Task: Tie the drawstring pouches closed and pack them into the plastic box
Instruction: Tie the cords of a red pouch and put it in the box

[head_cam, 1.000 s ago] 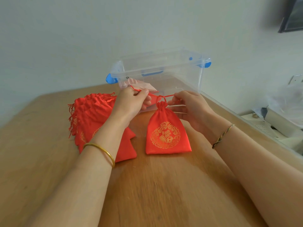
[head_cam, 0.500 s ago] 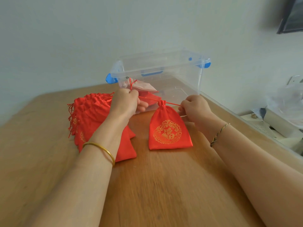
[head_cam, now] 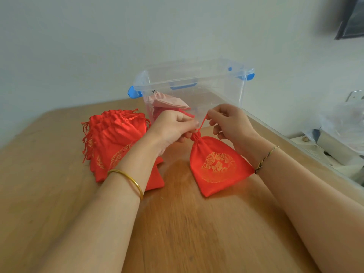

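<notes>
Worktop (head_cam: 59, 194): wooden surface; all items are carried on it, and both forearms are extended across it from 6 o'clock.
Plastic box (head_cam: 197, 83): clear, blue latches, lid off; it is stood at 12 o'clock from the hands, just behind them. At least one pale pouch is seen inside; a red one may lie below it.
Pouch pile (head_cam: 110, 142): red pouches overlapped at 9 o'clock of the pouch in work, partly covered by the left forearm; judged to be awaiting tying.
Pouch in work (head_cam: 218, 166): laid flat on the worktop, neck gathered shut. Its long axis runs from the base at about 5 o'clock to the neck at 11 o'clock, pointed toward the box.
Left hand (head_cam: 173, 129): closed in a pinch on the cord at the neck, from the 9 o'clock side.
Right hand (head_cam: 230, 121): closed on the cord, from the 2 o'clock side.
Drawstring (head_cam: 202, 123): a short loop is raised from the neck between both hands.
Governing relation: both hands are equally near the neck; the knot is judged unfinished, and the box lies straight ahead along the pouch's axis.
</notes>
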Tool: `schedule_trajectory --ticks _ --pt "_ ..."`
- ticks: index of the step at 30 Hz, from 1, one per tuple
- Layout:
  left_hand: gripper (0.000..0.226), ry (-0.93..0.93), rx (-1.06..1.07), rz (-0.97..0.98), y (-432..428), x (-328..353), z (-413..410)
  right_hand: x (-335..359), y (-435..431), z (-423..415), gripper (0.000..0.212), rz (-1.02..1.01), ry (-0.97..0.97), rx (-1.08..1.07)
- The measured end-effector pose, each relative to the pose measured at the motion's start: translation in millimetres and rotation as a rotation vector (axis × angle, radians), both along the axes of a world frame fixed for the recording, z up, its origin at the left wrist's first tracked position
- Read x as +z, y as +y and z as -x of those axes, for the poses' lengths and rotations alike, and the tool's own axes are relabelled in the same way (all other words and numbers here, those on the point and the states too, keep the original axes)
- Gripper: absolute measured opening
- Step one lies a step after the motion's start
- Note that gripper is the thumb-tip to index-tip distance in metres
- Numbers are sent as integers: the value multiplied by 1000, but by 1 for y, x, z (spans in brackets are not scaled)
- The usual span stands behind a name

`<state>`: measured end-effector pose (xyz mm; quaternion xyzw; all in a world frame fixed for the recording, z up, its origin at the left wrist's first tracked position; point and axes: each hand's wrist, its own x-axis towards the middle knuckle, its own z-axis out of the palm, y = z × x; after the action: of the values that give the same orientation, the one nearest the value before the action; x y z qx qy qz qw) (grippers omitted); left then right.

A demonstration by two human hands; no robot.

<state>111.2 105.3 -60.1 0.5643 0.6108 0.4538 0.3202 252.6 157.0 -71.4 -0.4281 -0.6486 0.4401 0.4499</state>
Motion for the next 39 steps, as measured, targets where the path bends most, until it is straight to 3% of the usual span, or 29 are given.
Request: schedule_trajectory --ticks 6,10,13,15,22,28,32,39 --pt "19 92 -15 27 0 -2 -4 -1 -3 7 11 -219 -123 15" --pt "16 9 25 54 2 -4 -2 -7 5 -1 28 -264 -363 -213" --pt "20 -55 40 69 2 -3 -2 -1 0 3 16 -359 -207 -198" --pt "22 -83 47 72 2 -2 -3 -1 -3 10 25 -286 -125 -71" --pt "21 -104 30 81 1 0 -5 -4 -10 12 16 -75 -118 183" --pt "18 -143 97 34 0 -1 -3 -4 -9 11 20 -136 -88 165" --pt "19 -191 125 24 -2 0 -4 -8 -7 15 11 -257 -162 148" --pt "19 -259 159 6 -4 2 -5 -7 -10 17 14 -438 -254 119"
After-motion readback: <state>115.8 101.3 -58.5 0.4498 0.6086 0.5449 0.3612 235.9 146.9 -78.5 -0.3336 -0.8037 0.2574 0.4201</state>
